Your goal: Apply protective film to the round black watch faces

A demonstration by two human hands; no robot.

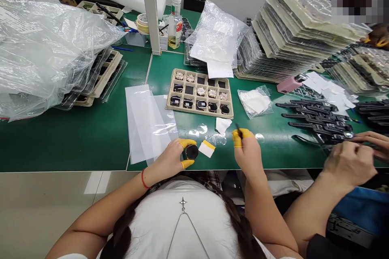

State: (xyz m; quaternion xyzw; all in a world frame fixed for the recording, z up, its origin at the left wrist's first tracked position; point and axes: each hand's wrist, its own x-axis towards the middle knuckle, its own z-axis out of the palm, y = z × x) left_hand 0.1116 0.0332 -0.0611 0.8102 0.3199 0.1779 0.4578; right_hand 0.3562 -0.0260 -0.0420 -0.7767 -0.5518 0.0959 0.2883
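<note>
Left hand (pixel 171 156) grips a round black disc (pixel 192 152) by its rim, apparently sparing its face; right hand (pixel 247 149) pinches a slim dark item (pixel 238 130).

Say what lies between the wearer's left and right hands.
Head view: a white card with a yellow strip nearest the left hand, then clear film; a white scrap lies farther back.

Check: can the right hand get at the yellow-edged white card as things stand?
Likely yes. The yellow-edged white card lies on the green tabletop, with nothing tall between it and the right hand. That hand holds a slim dark tool, though, which might hamper a pickup.
</note>
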